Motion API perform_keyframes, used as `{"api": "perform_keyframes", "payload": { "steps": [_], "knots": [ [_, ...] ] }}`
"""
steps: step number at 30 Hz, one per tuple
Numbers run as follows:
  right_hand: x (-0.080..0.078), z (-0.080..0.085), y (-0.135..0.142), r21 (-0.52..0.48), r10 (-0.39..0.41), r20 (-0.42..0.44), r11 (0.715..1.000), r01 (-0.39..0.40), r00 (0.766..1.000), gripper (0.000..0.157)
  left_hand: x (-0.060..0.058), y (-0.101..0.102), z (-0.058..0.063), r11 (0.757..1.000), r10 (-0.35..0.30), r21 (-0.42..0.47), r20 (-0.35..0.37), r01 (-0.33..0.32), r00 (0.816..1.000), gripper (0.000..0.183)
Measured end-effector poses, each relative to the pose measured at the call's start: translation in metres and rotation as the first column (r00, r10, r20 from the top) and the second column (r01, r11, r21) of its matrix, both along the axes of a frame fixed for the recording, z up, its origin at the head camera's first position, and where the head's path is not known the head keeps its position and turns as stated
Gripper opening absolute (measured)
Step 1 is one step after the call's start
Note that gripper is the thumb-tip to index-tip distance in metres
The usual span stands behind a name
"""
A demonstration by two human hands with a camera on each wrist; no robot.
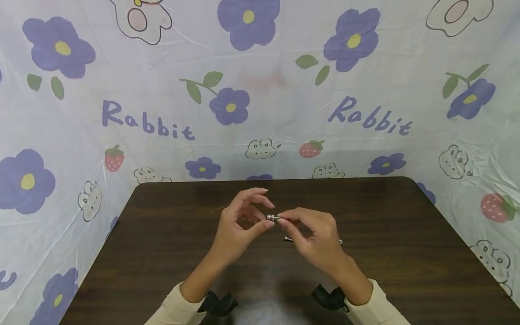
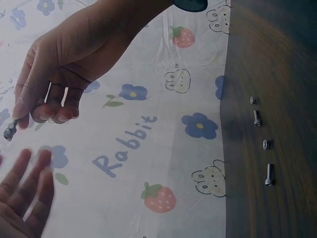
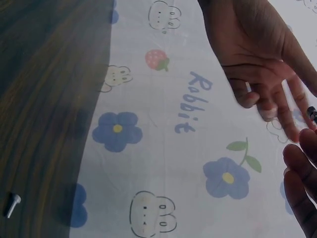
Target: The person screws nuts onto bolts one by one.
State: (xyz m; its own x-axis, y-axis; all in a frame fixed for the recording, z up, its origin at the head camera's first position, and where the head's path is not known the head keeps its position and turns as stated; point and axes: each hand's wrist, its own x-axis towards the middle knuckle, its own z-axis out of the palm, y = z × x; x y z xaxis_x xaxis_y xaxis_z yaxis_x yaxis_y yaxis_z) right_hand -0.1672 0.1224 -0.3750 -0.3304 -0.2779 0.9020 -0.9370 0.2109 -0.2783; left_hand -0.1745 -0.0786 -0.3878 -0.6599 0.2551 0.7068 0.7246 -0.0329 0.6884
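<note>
My right hand [image 1: 317, 232] pinches a small silver bolt [image 1: 273, 218] between thumb and fingertips, above the table. The bolt lies about level in the head view, its wide end facing left. My left hand [image 1: 239, 223] is at that end, thumb tip right at the bolt and the other fingers spread and softly bent away from it. In the left wrist view the right hand [image 2: 74, 64] holds the bolt [image 2: 9, 132] at the left edge, with the left hand's fingers [image 2: 42, 168] apart below. The right wrist view catches only part of the bolt [image 3: 312, 114].
On the dark wooden table [image 1: 162, 253] lie a longer bolt [image 2: 269, 174], a shorter bolt [image 2: 257, 118] and two small nuts, one nearer [image 2: 266, 144] and one farther [image 2: 253, 99]. A patterned cloth [image 1: 268, 113] hangs behind the table and along its sides.
</note>
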Motion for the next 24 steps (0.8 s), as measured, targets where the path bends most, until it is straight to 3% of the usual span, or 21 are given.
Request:
{"api": "perform_keyframes", "payload": {
  "steps": [3, 13, 18, 24],
  "knots": [
    [-0.0001, 0.0003, 0.0006, 0.003, -0.004, 0.0, 1.0, 0.004, 1.0, 0.02, 0.0008, 0.0, 0.0029, 1.0, 0.0, 0.028, -0.064, 0.001, 0.998, 0.06],
    [-0.002, -0.0003, 0.0006, -0.006, 0.008, -0.031, 1.0, -0.009, 0.999, 0.019, -0.0012, 0.0025, 0.0033, 0.997, -0.05, 0.045, -0.195, 0.06, 0.98, 0.033],
    [-0.0019, -0.0003, 0.0004, -0.003, 0.011, -0.025, 1.0, -0.011, 1.0, 0.019, -0.0027, 0.0027, 0.0015, 0.998, -0.04, 0.044, -0.199, 0.05, 0.979, 0.032],
    [-0.0016, -0.0002, 0.0, -0.007, 0.015, -0.026, 1.0, -0.015, 1.0, 0.02, -0.0007, 0.0029, 0.0018, 1.0, 0.018, 0.019, -0.156, -0.015, 0.988, 0.031]
  ]
}}
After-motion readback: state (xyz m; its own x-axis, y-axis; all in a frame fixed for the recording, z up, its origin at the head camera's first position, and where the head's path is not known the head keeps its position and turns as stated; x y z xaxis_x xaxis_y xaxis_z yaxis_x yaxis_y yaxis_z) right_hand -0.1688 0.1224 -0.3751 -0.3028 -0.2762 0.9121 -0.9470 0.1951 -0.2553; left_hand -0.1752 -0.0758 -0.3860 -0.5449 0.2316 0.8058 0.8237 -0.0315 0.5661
